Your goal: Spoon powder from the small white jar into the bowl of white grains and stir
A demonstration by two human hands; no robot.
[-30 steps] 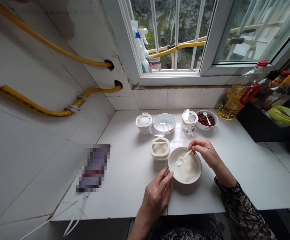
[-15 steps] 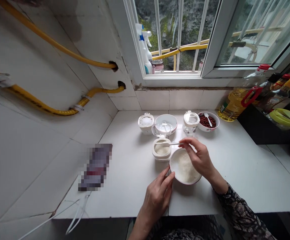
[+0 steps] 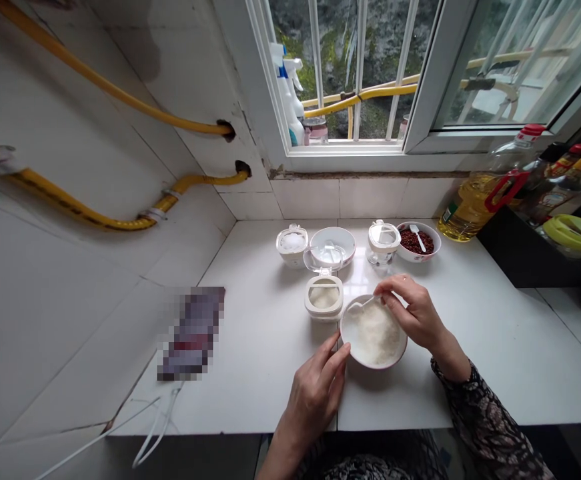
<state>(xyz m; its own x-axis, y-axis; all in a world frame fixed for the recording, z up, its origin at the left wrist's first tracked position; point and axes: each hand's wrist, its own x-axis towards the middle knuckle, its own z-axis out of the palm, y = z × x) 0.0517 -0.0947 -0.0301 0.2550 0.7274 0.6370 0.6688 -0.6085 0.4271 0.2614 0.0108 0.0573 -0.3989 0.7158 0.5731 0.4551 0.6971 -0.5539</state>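
From the head camera, the right hand [image 3: 413,313] sits over the near middle of the white counter [image 3: 475,393], its thumb and first fingers pressed together in a pinch on a small white spoon [image 3: 363,305]. The remaining fingers curl loosely beside them, partly hidden behind the hand. The spoon lies almost level, low over a white bowl [image 3: 373,366] of white grains. Its long axis runs left to right, rising slightly toward the hand, and its scoop end points left, toward the open jar [image 3: 324,308]. Its tip is over the bowl's left side.

The left hand [image 3: 315,393] comes in from the near edge with its fingers slightly spread, their tips against the bowl's left rim. That placement seems meant to steady the bowl while the other hand works the spoon. The open jar stands just beyond the bowl, holding white powder, its clear lid tipped back on the far side.

Farther off, near the wall, a lidded jar [image 3: 291,245], a white dish [image 3: 331,243], a second jar [image 3: 383,241] and a bowl of red beans [image 3: 423,257] stand in a row, probably kept within easy reach. A bottle of cooking oil [image 3: 470,217] stands at the far right.
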